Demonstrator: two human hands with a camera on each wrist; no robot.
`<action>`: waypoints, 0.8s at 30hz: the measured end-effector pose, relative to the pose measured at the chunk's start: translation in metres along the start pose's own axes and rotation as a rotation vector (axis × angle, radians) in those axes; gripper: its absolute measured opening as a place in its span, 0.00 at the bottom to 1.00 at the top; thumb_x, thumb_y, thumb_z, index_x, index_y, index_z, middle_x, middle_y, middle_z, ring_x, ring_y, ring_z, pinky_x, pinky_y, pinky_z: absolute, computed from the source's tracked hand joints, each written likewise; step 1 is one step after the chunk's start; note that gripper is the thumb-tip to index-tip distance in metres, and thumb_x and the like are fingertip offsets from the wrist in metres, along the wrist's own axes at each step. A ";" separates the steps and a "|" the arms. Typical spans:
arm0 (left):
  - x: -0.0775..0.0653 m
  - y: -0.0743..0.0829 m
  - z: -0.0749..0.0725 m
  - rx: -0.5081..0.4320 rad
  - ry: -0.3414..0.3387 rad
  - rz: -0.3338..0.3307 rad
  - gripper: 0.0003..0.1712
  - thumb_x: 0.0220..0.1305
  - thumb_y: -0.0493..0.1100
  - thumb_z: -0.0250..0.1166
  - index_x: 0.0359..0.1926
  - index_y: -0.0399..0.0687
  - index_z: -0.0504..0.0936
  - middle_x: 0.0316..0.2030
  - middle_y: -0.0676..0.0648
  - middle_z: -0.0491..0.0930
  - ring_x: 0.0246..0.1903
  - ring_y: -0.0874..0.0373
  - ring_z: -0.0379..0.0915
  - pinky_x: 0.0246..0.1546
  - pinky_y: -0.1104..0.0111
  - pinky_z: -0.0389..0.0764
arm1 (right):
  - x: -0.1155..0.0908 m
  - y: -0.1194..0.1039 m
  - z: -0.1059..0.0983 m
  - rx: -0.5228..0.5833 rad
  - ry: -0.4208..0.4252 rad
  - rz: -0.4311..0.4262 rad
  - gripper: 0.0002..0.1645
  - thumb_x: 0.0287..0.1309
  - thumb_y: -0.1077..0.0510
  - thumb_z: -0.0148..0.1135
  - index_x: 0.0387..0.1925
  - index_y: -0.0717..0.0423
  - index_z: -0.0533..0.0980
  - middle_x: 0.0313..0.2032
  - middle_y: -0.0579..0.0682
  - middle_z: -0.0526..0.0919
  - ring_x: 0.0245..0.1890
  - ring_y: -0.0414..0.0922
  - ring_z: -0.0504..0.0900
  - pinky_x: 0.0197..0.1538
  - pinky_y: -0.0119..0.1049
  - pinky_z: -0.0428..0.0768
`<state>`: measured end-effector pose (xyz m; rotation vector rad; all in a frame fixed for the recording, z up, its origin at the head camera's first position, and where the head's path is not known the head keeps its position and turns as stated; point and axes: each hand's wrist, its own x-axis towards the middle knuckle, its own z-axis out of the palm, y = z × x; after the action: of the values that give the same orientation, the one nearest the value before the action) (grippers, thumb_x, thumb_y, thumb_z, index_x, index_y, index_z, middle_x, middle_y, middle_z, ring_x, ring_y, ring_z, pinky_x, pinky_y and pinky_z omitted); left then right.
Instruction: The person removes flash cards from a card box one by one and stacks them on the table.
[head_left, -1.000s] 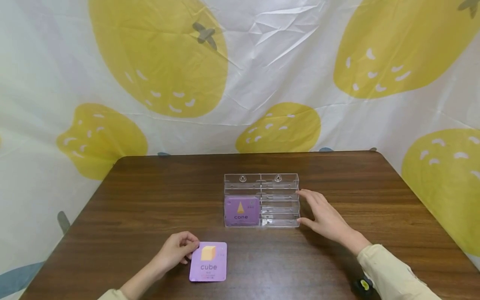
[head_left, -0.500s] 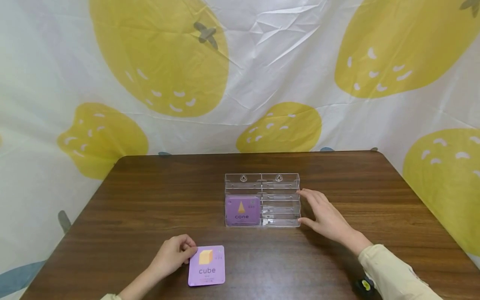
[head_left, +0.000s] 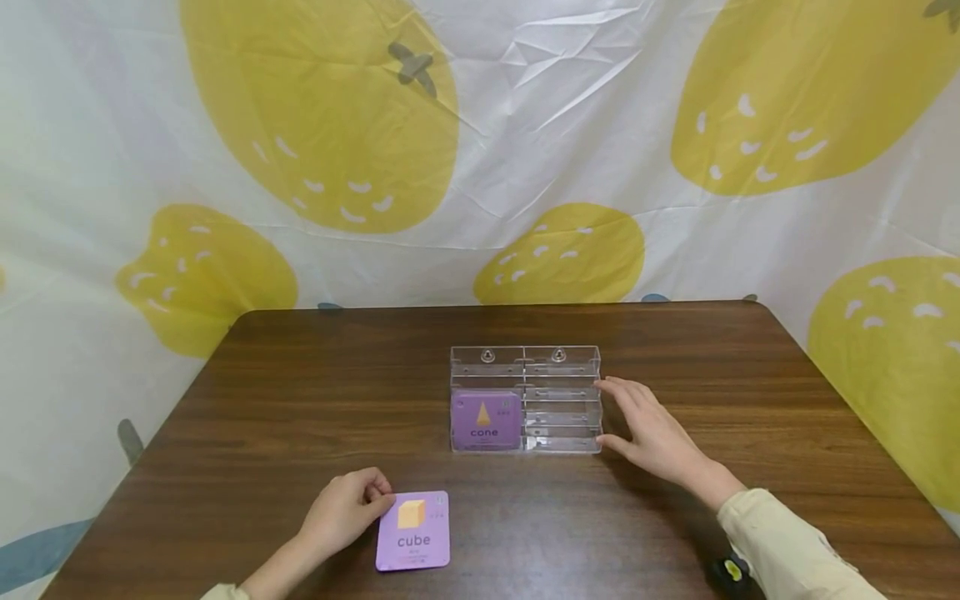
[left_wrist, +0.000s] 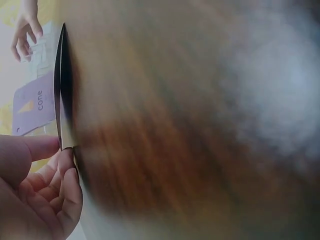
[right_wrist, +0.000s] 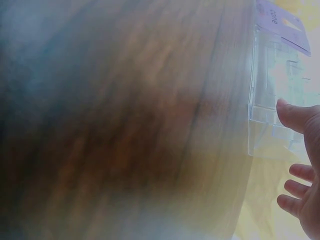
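My left hand (head_left: 347,510) pinches the upper left corner of a purple card (head_left: 413,554) printed with a yellow cube and the word "cube". In the left wrist view the card (left_wrist: 59,85) appears edge-on between thumb and fingertips. Farther back stands a clear tiered card holder (head_left: 562,417) with two columns of slots. A purple "cone" card (head_left: 486,417) sits at the front of its left column; no card shows in the right column. My right hand (head_left: 648,429) rests its fairly straight thumb and fingertips against the holder's right side.
Both hands work over a dark wood-grain table (head_left: 300,400). A white curtain (head_left: 525,167) with yellow fruit prints hangs behind it. Beside the right sleeve lies a small black object (head_left: 731,572) with a yellow-green mark.
My left hand has drawn the cube card slightly nearer to me and tilted it a little, then kept it still. The right hand and the holder have stayed in place.
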<state>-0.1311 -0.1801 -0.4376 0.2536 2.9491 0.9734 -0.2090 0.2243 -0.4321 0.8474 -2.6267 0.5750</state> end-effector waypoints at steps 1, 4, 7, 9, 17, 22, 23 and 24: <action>0.000 0.000 0.000 0.017 0.002 0.001 0.04 0.52 0.40 0.65 0.25 0.51 0.77 0.17 0.59 0.71 0.14 0.67 0.59 0.14 0.75 0.61 | 0.000 0.000 0.000 0.002 -0.005 0.004 0.45 0.41 0.55 0.72 0.60 0.60 0.61 0.57 0.62 0.66 0.57 0.55 0.63 0.57 0.51 0.64; 0.002 0.000 0.001 0.045 0.008 0.002 0.05 0.52 0.41 0.65 0.25 0.52 0.77 0.16 0.60 0.70 0.13 0.67 0.58 0.13 0.76 0.59 | -0.001 -0.001 0.000 0.009 -0.013 0.010 0.45 0.42 0.55 0.72 0.60 0.60 0.61 0.57 0.62 0.66 0.58 0.55 0.63 0.57 0.51 0.64; 0.002 0.000 0.001 0.056 0.015 0.005 0.05 0.52 0.41 0.66 0.24 0.52 0.77 0.16 0.61 0.69 0.13 0.67 0.58 0.13 0.76 0.58 | -0.001 -0.002 0.000 0.016 -0.020 0.014 0.44 0.42 0.55 0.71 0.60 0.60 0.60 0.57 0.62 0.66 0.58 0.55 0.62 0.57 0.51 0.64; 0.002 0.000 0.002 0.061 0.018 0.009 0.05 0.52 0.40 0.66 0.24 0.52 0.77 0.16 0.61 0.69 0.13 0.68 0.58 0.13 0.76 0.58 | -0.001 -0.002 -0.001 0.014 -0.018 0.013 0.44 0.42 0.54 0.71 0.60 0.60 0.60 0.57 0.62 0.66 0.58 0.55 0.63 0.57 0.51 0.64; 0.001 0.001 0.001 0.068 0.024 -0.008 0.06 0.51 0.40 0.66 0.24 0.53 0.76 0.16 0.61 0.69 0.14 0.67 0.58 0.13 0.76 0.57 | 0.000 -0.002 -0.002 0.015 -0.026 0.022 0.44 0.42 0.54 0.71 0.60 0.60 0.60 0.57 0.61 0.66 0.58 0.55 0.62 0.57 0.51 0.63; 0.001 0.002 0.001 0.064 0.025 -0.011 0.06 0.51 0.40 0.66 0.24 0.53 0.76 0.16 0.60 0.69 0.14 0.67 0.58 0.13 0.76 0.57 | 0.000 -0.001 -0.002 0.019 -0.031 0.023 0.44 0.43 0.54 0.71 0.60 0.60 0.60 0.57 0.62 0.65 0.58 0.55 0.62 0.58 0.51 0.63; 0.001 0.002 0.001 0.065 0.025 -0.010 0.06 0.51 0.40 0.66 0.24 0.53 0.76 0.16 0.61 0.69 0.14 0.67 0.58 0.13 0.76 0.57 | 0.000 -0.001 -0.002 0.020 -0.033 0.024 0.44 0.43 0.54 0.71 0.60 0.60 0.60 0.58 0.62 0.65 0.58 0.55 0.62 0.58 0.51 0.63; 0.001 0.002 0.001 0.064 0.024 -0.009 0.06 0.51 0.40 0.66 0.24 0.53 0.76 0.16 0.61 0.69 0.14 0.67 0.58 0.13 0.76 0.58 | 0.000 -0.002 -0.002 0.021 -0.034 0.025 0.44 0.43 0.54 0.71 0.60 0.60 0.60 0.58 0.62 0.65 0.58 0.55 0.62 0.58 0.51 0.63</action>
<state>-0.1321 -0.1772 -0.4372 0.2316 3.0042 0.8879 -0.2078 0.2240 -0.4300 0.8394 -2.6699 0.6001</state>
